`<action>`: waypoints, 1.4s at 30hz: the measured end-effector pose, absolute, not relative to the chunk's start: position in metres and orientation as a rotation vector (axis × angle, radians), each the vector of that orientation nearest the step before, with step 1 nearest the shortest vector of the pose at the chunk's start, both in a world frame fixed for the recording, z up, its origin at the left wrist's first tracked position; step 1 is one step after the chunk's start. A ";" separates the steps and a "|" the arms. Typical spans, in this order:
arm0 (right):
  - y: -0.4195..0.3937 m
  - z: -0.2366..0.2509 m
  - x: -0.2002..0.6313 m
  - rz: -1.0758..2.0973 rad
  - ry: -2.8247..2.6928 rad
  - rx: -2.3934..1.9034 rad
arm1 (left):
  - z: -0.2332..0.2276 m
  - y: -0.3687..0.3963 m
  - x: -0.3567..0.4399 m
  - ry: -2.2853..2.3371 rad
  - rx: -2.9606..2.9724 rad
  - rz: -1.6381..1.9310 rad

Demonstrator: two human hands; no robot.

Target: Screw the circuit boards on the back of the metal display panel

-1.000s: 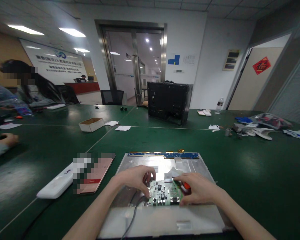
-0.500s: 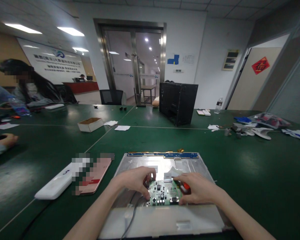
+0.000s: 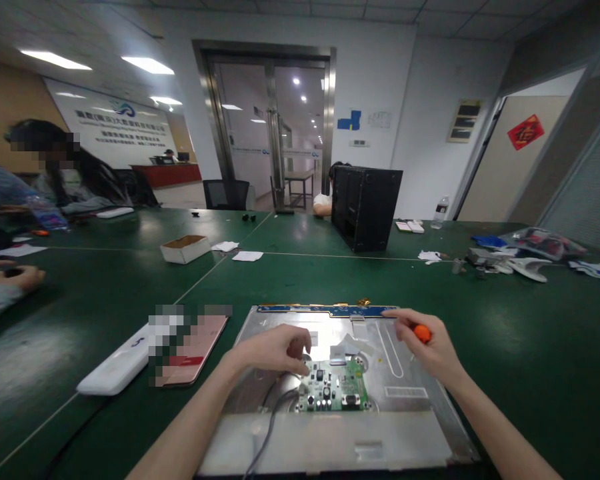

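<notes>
My left hand (image 3: 285, 350) rests at the left edge of a green circuit board (image 3: 333, 387), thumb and fingers curved apart. The board lies flat on the metal back of a display panel (image 3: 405, 373). Over the panel's far right corner, my right hand (image 3: 433, 343) is closed around a screwdriver (image 3: 423, 333); only its orange handle end shows. Its index finger reaches to the right end of a narrow blue circuit strip (image 3: 320, 310) along the panel's far edge. A grey cable (image 3: 269, 427) runs from the board's left side toward me.
Left of the panel lie a white power bank (image 3: 113, 367) and a pink phone (image 3: 200, 350). Farther off stand an open small box (image 3: 185, 249) and a black metal case (image 3: 367, 208). Scraps and bags (image 3: 543, 243) lie far right. Other people sit left and behind the case.
My right hand has moved from the board's right edge up and right to the panel's far corner, carrying the screwdriver. My left hand has shifted slightly and stays by the board's left edge.
</notes>
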State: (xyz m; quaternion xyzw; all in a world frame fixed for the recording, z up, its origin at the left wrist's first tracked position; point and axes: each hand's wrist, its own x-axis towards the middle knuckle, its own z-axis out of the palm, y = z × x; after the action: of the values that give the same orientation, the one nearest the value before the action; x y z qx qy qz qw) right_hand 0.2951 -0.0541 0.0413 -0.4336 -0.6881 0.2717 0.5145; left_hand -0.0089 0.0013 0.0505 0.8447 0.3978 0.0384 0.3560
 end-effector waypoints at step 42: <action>0.015 0.000 0.260 1.509 -0.701 -0.798 | -0.005 0.041 0.031 1.486 2.177 0.660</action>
State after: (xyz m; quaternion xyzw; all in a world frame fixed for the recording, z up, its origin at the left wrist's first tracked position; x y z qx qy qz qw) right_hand 0.2602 0.0148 -0.0002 -0.3448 -0.3028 0.6520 0.6036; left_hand 0.0310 0.0412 -0.0053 0.7833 0.5345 0.2375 0.2106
